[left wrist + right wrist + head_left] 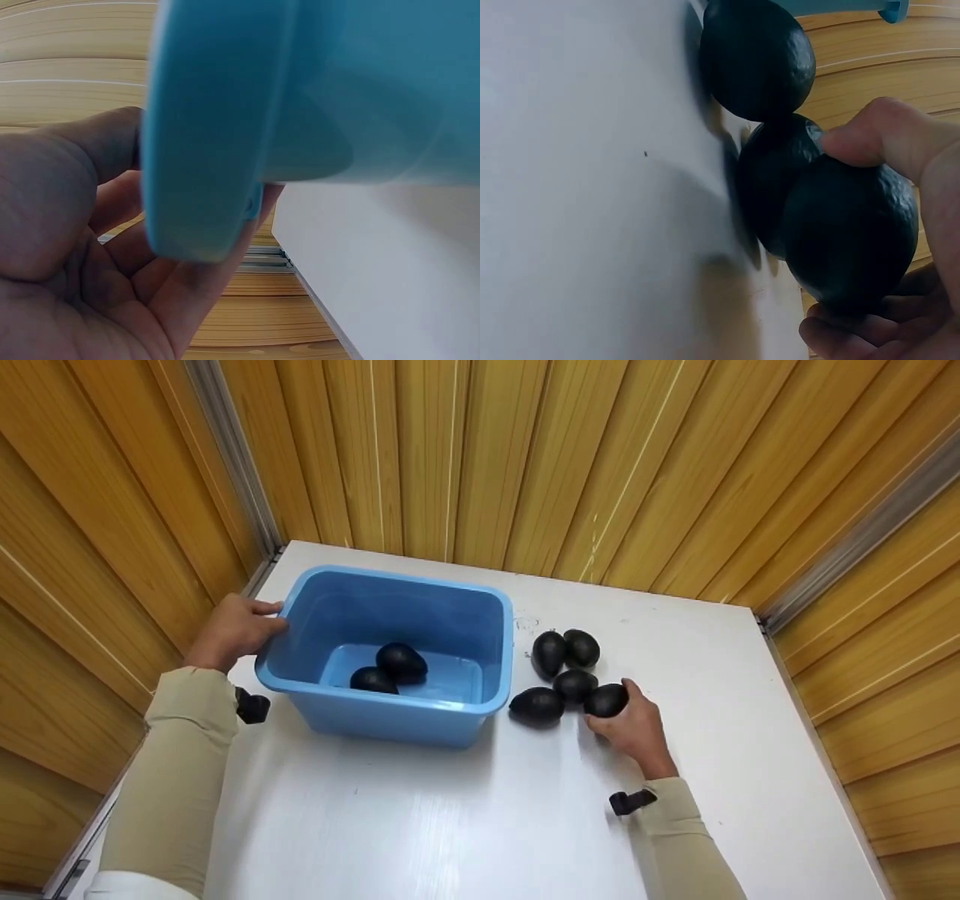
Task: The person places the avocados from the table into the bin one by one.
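At its left end, the blue plastic tub (390, 724) is gripped by my left hand (234, 631). The left wrist view shows thumb and fingers around the tub's rim (214, 142). Two dark avocados (402, 662) lie on the tub's floor, one partly hidden by the near wall. Right of the tub, my right hand (637, 729) holds a dark avocado (606, 700) between thumb and fingers. In the right wrist view this avocado (851, 232) overlaps another avocado (769, 180) behind it. Several loose avocados (537, 706) sit close together on the table, left of and beyond that hand.
A white table (420, 825) bears everything. Wood-patterned panels (487, 465) close it in at the back and both sides, with metal strips (236, 457) at the corners. Black wrist mounts (632, 802) are strapped at both cuffs.
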Available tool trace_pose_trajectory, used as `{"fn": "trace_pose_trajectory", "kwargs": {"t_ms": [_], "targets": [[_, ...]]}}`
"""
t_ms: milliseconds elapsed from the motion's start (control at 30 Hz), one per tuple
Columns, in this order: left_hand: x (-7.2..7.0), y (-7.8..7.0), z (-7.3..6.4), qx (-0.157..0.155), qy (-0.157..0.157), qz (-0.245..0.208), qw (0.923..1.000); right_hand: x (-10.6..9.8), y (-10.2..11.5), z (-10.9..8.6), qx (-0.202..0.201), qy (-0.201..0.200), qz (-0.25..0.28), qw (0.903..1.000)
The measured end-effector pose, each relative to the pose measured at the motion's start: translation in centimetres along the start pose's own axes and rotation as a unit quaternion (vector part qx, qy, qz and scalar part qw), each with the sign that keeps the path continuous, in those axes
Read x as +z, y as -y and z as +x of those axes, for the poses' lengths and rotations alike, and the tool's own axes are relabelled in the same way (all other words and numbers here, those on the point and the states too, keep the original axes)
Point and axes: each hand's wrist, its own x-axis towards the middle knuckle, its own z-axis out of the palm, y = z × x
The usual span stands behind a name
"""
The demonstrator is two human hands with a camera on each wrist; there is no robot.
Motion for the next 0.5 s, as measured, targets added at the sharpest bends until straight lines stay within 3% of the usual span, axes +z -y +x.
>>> {"fn": "trace_pose_trajectory", "kwargs": {"t_ms": [500], "targets": [[0.1,0.0,0.0,0.002,-0.003,-0.001,1.0000,-1.8,3.9,-0.7,-0.058,-0.003,0.007,0.9983]]}}
